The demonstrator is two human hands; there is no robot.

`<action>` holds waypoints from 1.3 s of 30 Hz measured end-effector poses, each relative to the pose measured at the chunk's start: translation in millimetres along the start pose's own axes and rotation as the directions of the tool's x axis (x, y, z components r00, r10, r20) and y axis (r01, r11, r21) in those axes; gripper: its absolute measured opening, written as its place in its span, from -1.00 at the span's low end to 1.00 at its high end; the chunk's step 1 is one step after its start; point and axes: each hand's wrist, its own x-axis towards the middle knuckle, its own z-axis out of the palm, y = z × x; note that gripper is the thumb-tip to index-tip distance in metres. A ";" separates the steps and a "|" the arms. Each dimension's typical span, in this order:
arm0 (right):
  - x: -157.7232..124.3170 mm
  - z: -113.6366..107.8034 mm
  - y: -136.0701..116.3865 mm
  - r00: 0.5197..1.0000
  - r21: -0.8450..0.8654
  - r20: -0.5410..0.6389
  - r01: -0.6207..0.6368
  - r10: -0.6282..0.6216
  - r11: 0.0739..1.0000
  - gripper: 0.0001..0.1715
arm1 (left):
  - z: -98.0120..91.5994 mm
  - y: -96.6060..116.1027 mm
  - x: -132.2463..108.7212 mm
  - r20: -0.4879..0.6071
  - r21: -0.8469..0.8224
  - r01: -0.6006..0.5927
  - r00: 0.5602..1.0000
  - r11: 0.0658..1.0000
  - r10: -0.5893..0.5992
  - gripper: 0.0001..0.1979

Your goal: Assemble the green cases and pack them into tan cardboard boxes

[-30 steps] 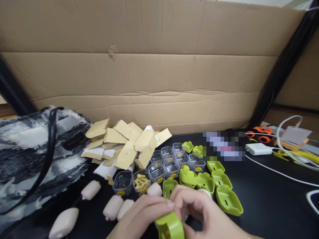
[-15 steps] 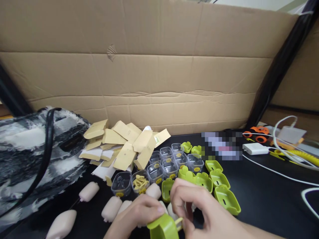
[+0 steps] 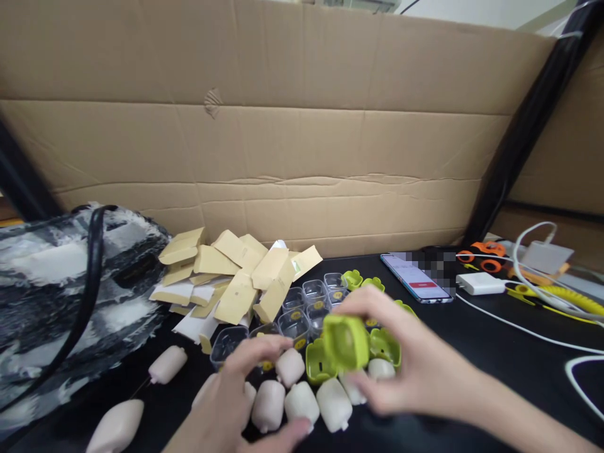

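Toward five o'clock from the middle of the view — twelve being the far side — the right hand (image 3: 410,358) holds a green cup (image 3: 346,346) raised over the black table (image 3: 495,371), its hollow facing the camera. Fingers curl over the cup's top and the thumb sits low by its bottom edge; both are blurred, so whether the thumb presses against it cannot be told. At seven o'clock the left hand (image 3: 231,380) has its thumb and forefinger spread wide apart, pale blocks (image 3: 268,406) lying between and beside them. More of these blocks run in a loose row toward six and five o'clock, below the held cup, and two lie apart at eight and seven. Other green cups (image 3: 319,360) sit around and behind the raised one, partly hidden by the right hand. Near six, beyond the blocks, stand clear cups (image 3: 295,326) with yellow labels. A heap of cartons (image 3: 238,299) lies at eight, beside a black-and-white bag (image 3: 127,277) toward nine. Near four rest a phone (image 3: 418,280) and a white charger (image 3: 481,283). Cardboard (image 3: 302,145) fills the area toward twelve.
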 end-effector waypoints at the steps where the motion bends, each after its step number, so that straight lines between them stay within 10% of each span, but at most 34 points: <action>1: 3.0 -9.9 8.3 0.996 -0.135 -0.070 -0.063 0.054 0.989 -0.50 | -5.6 -3.1 5.6 0.018 0.096 -0.023 1.000 0.995 0.021 -0.44; 4: 11.0 -37.6 43.3 0.961 -0.575 -0.211 -0.272 0.181 0.771 -0.58 | -18.8 -13.0 20.8 0.097 0.292 -0.095 0.993 0.952 0.069 -0.62; 10: 11.7 -51.3 107.0 0.873 -0.724 -0.286 -0.467 0.396 0.507 -0.63 | -16.7 -24.7 28.3 0.128 0.425 -0.210 0.977 0.880 0.171 -0.69; 16: 4.1 -46.8 118.7 0.803 -0.793 -0.246 -0.488 0.543 0.363 -0.69 | -22.6 -26.4 30.8 0.230 0.554 -0.294 0.953 0.779 0.196 -0.72; 26: 9.4 -44.5 120.7 0.864 -0.763 -0.185 -0.426 0.468 0.486 -0.73 | -20.2 -4.7 58.6 0.402 0.643 -0.122 0.894 0.756 -0.198 -0.71; 39: 19.7 -31.2 97.0 0.886 -0.396 -0.385 -0.411 0.258 0.821 -0.85 | -27.1 -0.2 67.7 0.410 0.520 0.013 0.873 0.854 -0.263 -0.80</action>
